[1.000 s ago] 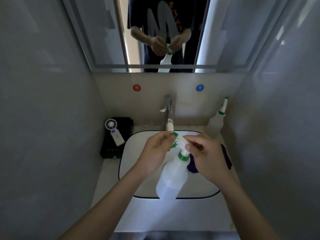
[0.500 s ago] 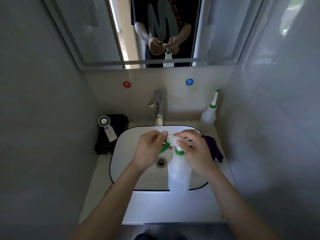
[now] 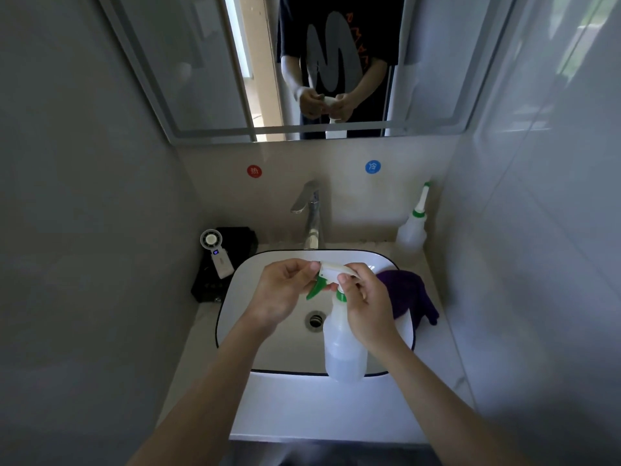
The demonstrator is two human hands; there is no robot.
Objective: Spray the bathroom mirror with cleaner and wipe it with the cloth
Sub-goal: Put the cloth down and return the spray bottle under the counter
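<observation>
both hands share the grip on the spray bottle (image 3: 344, 348), held upright over the sink (image 3: 235, 297). the left hand (image 3: 280, 294) pinches the white nozzle end of the trigger head between thumb and fingertips; the right hand (image 3: 368, 304) is clenched round the neck just above the green collar.

by its looks the bottle is thin translucent plastic, seemingly part full, so probably light and a little squashy; a hard squeeze on the body would likely dent it. the neck under the trigger is the firm place to hold, with a finger left free for the green lever. the plastic could be slippery if wet.

going left to right: a black box (image 3: 232, 264) with a small white fan (image 3: 215, 252) propped on it sits on the table beside the sink; the tap (image 3: 311, 216) rises behind the basin; the purple cloth (image 3: 411, 297) lies bunched over the sink's right rim, soft and limp, easy to gather in one hand; a second bottle (image 3: 413, 227) stands in the back right corner.

the mirror (image 3: 437, 62) hangs above, well apart from the hands. nothing blocks it, though the tap stands between, so the bottle would have to be raised above it.
</observation>
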